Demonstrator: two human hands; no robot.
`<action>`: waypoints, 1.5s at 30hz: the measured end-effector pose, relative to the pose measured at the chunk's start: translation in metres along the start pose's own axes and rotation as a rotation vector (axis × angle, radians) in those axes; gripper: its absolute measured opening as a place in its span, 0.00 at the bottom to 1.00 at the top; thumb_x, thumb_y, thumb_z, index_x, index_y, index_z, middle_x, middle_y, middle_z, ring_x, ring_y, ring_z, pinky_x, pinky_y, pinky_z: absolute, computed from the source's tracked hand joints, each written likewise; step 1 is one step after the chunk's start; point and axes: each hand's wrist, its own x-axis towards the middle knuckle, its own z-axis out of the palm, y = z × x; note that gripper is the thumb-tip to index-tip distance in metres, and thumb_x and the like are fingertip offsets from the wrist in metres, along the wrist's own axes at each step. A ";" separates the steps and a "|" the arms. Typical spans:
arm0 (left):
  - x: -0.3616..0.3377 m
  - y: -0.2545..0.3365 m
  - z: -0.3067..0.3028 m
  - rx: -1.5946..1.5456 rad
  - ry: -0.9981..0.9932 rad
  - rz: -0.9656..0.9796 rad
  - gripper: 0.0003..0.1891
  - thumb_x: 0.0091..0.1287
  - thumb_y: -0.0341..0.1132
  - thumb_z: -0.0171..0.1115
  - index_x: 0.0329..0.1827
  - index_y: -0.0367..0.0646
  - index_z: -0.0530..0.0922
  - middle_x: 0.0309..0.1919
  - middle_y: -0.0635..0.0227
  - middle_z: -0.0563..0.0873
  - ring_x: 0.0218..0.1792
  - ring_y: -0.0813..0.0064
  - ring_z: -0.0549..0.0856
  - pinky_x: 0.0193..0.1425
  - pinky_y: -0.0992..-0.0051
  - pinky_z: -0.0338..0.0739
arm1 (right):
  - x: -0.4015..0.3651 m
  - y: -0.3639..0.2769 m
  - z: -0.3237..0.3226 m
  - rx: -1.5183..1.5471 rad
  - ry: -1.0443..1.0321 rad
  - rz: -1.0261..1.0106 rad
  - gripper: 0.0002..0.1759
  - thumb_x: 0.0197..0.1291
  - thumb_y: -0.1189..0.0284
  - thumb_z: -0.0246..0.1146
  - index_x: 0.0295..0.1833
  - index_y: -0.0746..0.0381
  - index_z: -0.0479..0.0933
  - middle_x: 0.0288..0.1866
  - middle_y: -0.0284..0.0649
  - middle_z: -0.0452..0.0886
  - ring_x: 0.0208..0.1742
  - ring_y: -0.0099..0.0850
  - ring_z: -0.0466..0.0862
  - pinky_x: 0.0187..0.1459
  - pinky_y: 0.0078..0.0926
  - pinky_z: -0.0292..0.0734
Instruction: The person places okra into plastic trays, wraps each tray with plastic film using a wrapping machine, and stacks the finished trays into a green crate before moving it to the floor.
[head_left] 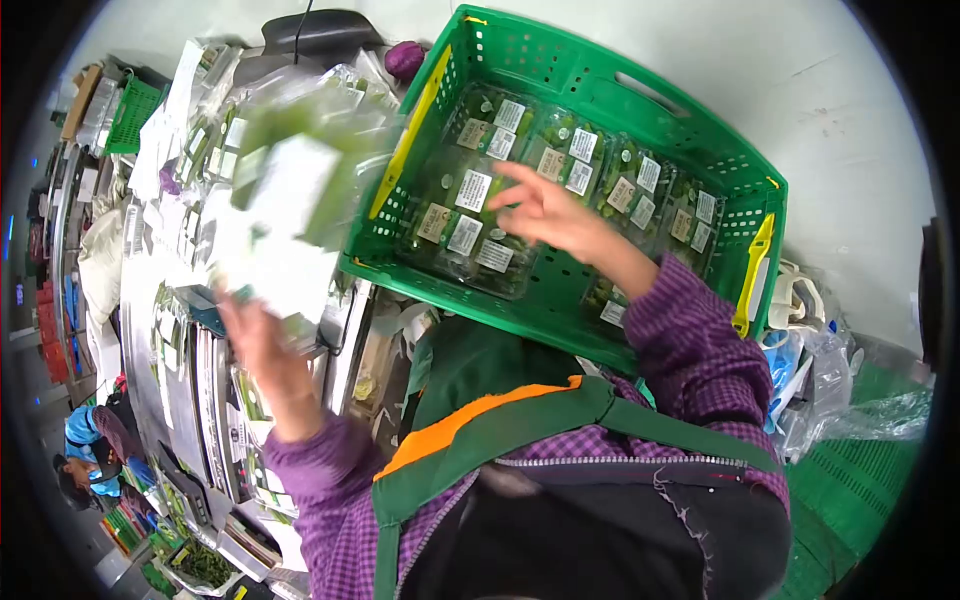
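My left hand (262, 345) grips a clear plastic pack of green produce (330, 185), which is blurred by motion and bears large white labels. The pack hangs over the left side, close to the rim of a green crate (480, 312). Over the inside of the crate, my right hand (550, 212) is open with its fingers spread and holds nothing. Its fingertips are right by a clear labelled clamshell pack (468, 235). Several similar packs with white and tan labels stand in rows in the crate, among them one at the right (692, 215).
To the left, a long bench (165, 395) carries more labelled packs. A purple round vegetable (404, 61) lies by the crate's upper left corner. Crumpled clear plastic (825, 385) sits at the right. A person in blue (95, 450) is far off at lower left.
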 end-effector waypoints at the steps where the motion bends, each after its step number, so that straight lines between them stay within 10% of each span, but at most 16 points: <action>1: -0.004 -0.029 0.016 0.305 -0.063 0.034 0.30 0.63 0.27 0.56 0.69 0.43 0.58 0.59 0.60 0.73 0.56 0.70 0.74 0.50 0.73 0.77 | -0.017 -0.019 0.008 0.265 -0.109 -0.058 0.44 0.54 0.52 0.66 0.69 0.61 0.55 0.55 0.43 0.74 0.47 0.26 0.77 0.36 0.22 0.75; 5: -0.063 -0.056 0.118 0.162 -0.499 -0.114 0.46 0.59 0.22 0.63 0.74 0.47 0.40 0.57 0.60 0.71 0.53 0.71 0.75 0.54 0.72 0.74 | -0.049 -0.007 0.000 0.778 0.053 0.013 0.22 0.61 0.58 0.61 0.55 0.58 0.70 0.48 0.30 0.76 0.47 0.20 0.75 0.36 0.21 0.71; 8: -0.068 -0.042 0.113 0.506 -0.614 -0.146 0.39 0.61 0.25 0.62 0.73 0.45 0.48 0.57 0.55 0.74 0.52 0.69 0.78 0.53 0.71 0.76 | -0.066 0.032 -0.044 0.754 0.199 0.139 0.13 0.62 0.61 0.60 0.47 0.56 0.76 0.42 0.26 0.78 0.40 0.19 0.76 0.35 0.19 0.70; 20: -0.123 -0.038 0.051 0.468 -0.223 -0.165 0.22 0.65 0.30 0.59 0.61 0.37 0.69 0.51 0.61 0.79 0.48 0.74 0.80 0.51 0.75 0.76 | -0.043 0.152 -0.044 0.406 0.038 0.483 0.20 0.59 0.58 0.63 0.52 0.59 0.73 0.44 0.30 0.77 0.40 0.21 0.75 0.37 0.21 0.73; 26: -0.142 -0.037 0.006 0.457 -0.155 -0.160 0.17 0.63 0.28 0.60 0.56 0.36 0.74 0.45 0.64 0.83 0.45 0.78 0.82 0.50 0.77 0.76 | -0.050 0.115 -0.069 -0.605 -0.036 0.519 0.33 0.59 0.45 0.55 0.16 0.64 0.73 0.11 0.40 0.73 0.13 0.31 0.76 0.19 0.30 0.70; 28: -0.148 -0.025 -0.023 0.439 -0.034 -0.167 0.16 0.63 0.28 0.61 0.54 0.36 0.75 0.44 0.64 0.83 0.45 0.79 0.82 0.50 0.78 0.76 | -0.051 0.077 -0.072 -0.833 -0.035 0.263 0.25 0.62 0.56 0.57 0.24 0.67 0.76 0.12 0.39 0.74 0.14 0.27 0.76 0.18 0.26 0.69; 34: -0.195 0.003 -0.199 0.600 0.810 0.133 0.14 0.64 0.31 0.60 0.52 0.37 0.77 0.46 0.67 0.83 0.45 0.79 0.80 0.50 0.79 0.73 | -0.053 -0.089 0.120 -0.310 -0.144 0.081 0.10 0.62 0.74 0.54 0.47 0.67 0.74 0.28 0.37 0.79 0.21 0.18 0.74 0.21 0.14 0.67; 39: -0.250 -0.013 -0.377 0.960 1.211 -0.061 0.30 0.64 0.42 0.61 0.66 0.38 0.63 0.60 0.59 0.72 0.56 0.71 0.74 0.55 0.74 0.70 | 0.014 -0.019 0.290 0.035 -0.370 0.113 0.26 0.63 0.72 0.59 0.64 0.69 0.61 0.44 0.41 0.78 0.35 0.23 0.79 0.36 0.20 0.77; 42: -0.266 -0.045 -0.475 0.653 1.134 -0.238 0.33 0.65 0.44 0.60 0.68 0.38 0.60 0.62 0.60 0.70 0.55 0.69 0.75 0.53 0.74 0.72 | 0.065 0.042 0.364 0.049 -0.318 0.050 0.31 0.61 0.67 0.62 0.65 0.70 0.59 0.33 0.38 0.78 0.29 0.22 0.77 0.30 0.20 0.74; 45: -0.258 -0.023 -0.464 0.439 0.928 -0.149 0.31 0.65 0.45 0.60 0.67 0.40 0.62 0.57 0.60 0.75 0.51 0.74 0.77 0.48 0.73 0.74 | 0.084 0.071 0.408 -0.110 -0.130 -0.156 0.19 0.49 0.61 0.69 0.33 0.65 0.71 0.24 0.39 0.76 0.24 0.27 0.74 0.26 0.29 0.70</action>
